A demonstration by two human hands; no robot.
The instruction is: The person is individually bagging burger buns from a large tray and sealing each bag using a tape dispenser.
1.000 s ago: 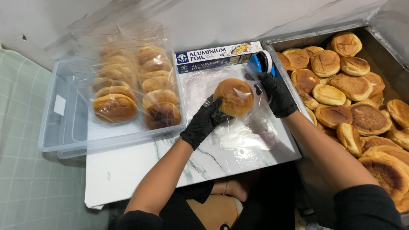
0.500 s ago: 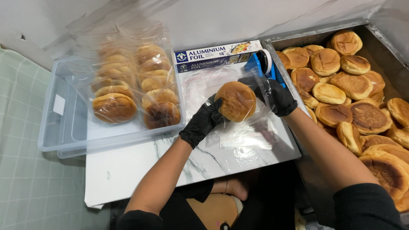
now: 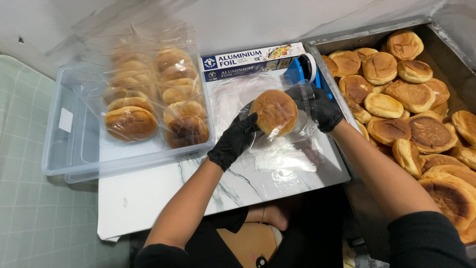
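A round golden bun (image 3: 273, 112) sits inside a clear plastic bag (image 3: 303, 130) held above the white marble-patterned board (image 3: 148, 193). My left hand (image 3: 235, 140), in a black glove, grips the bag and bun from the lower left. On the bag's upper right edge my right hand (image 3: 321, 107), also in a black glove, holds the plastic. More clear bags (image 3: 285, 159) lie flat on the board under the bun.
A clear plastic tub (image 3: 69, 149) at left holds two rows of bagged buns (image 3: 131, 123). A long box of foil (image 3: 253, 60) and a blue tape dispenser (image 3: 303, 72) lie behind the board. A metal tray (image 3: 367, 34) at right is heaped with several loose buns (image 3: 411, 94).
Both hands have lifted the bun in its bag slightly and shifted it a little to the right; the plastic now wraps more closely around it.
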